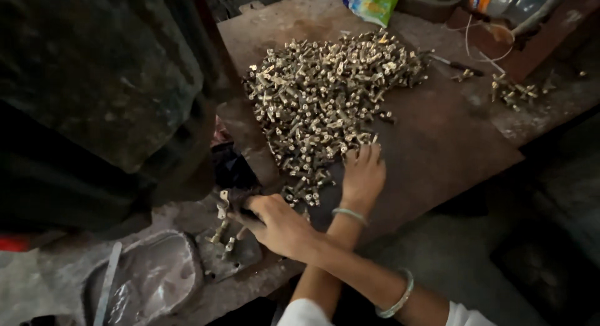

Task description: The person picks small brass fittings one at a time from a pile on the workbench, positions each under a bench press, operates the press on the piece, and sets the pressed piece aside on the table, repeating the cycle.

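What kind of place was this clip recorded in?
Most likely a small metalworking workshop. A big heap of small brass-coloured metal parts lies on a worn, rusty metal bench, and the right hand works at a dark, grimy machine while the left hand rests by the heap.

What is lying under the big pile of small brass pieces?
The pile of brass pieces rests on a flat, dark, rusty metal sheet, bare around it. The sheet directly beneath is covered. One hand rests at the pile's near edge.
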